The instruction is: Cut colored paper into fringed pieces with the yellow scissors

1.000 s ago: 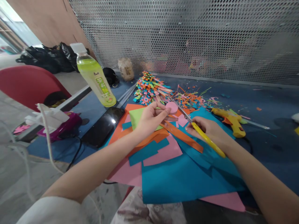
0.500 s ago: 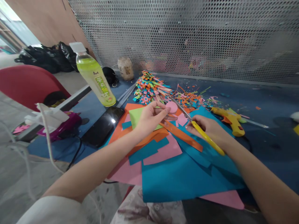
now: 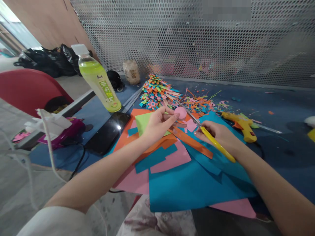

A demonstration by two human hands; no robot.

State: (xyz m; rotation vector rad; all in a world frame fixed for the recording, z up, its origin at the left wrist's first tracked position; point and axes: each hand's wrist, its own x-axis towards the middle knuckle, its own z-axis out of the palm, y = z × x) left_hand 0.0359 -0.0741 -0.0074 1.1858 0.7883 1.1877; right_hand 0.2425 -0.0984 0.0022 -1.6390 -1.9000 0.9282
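Observation:
Between the thumb and fingers of my left hand (image 3: 161,122) is a small round pink paper disc (image 3: 180,113). My right hand (image 3: 216,133) grips yellow-handled scissors (image 3: 218,144), whose metal blades point up and left toward the disc. Beneath both hands lie coloured sheets: a large blue one (image 3: 197,186), a pink piece (image 3: 169,162), an orange strip (image 3: 193,142) and a light green square (image 3: 142,122). Just beyond the disc stands a cone-shaped pile of colourful cut paper (image 3: 157,91).
Paper shreds (image 3: 199,103) lie behind my hands, with a yellow glue gun (image 3: 242,124) to the right. At left are a tilted drink bottle (image 3: 99,82), a black phone (image 3: 108,132) and a purple tissue box (image 3: 61,134). A jar (image 3: 131,72) stands near the perforated metal panel (image 3: 197,42).
The whole view has shifted very slightly. Both hands keep nearly the same pose, with the disc and scissors still held.

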